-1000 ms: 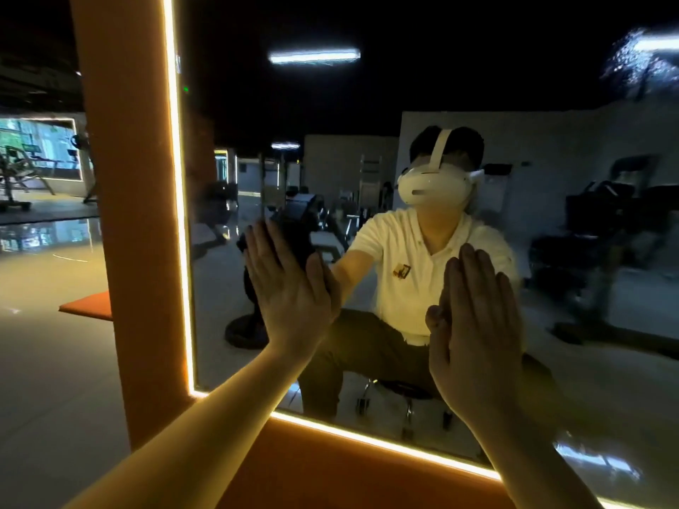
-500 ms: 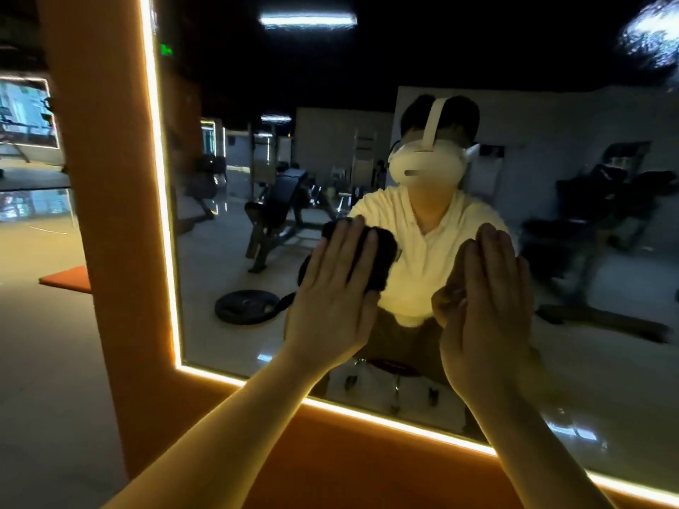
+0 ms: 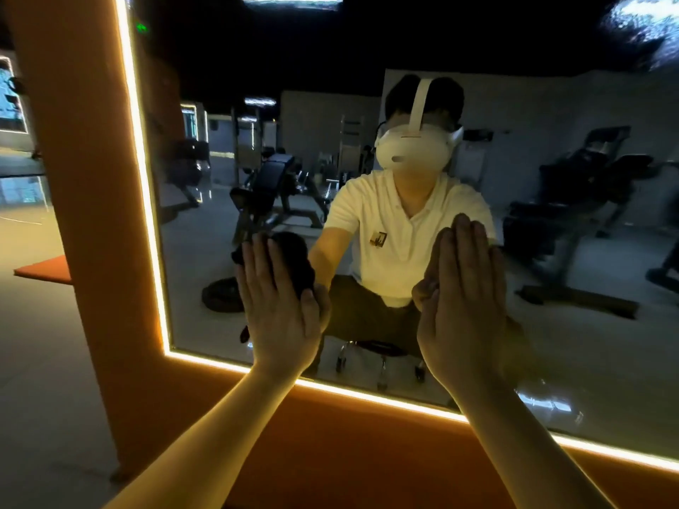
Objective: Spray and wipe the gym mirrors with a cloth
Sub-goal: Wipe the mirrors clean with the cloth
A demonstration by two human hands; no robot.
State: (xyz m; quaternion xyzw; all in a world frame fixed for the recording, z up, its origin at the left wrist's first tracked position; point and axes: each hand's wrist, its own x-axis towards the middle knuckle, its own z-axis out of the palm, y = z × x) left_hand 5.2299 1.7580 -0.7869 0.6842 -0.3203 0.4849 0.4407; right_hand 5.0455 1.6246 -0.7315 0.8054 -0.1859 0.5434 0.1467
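I am watching through the head camera. The left grip (image 3: 279, 310) is lying flat, fingers straight and close together, pressing a dark cloth (image 3: 295, 255) against the mirror (image 3: 588, 343). The cloth is sitting between the palm and the glass, showing past the fingertips and beside the thumb. It is lying in the lower left part of the pane, near the glowing light strip (image 3: 145, 178) that is edging the orange frame (image 3: 88, 214). The right grip (image 3: 463, 303) is also lying flat and holding nothing, fingers straight, palm facing the glass, to the right of the left one. I cannot tell whether its whole palm is touching. In the glass I am seeing a seated person in a white shirt (image 3: 397, 229) on a wheeled stool (image 3: 382, 352), with gym benches (image 3: 272, 185) standing behind. A speckled bright patch (image 3: 639, 23) is showing at the pane's top right corner.
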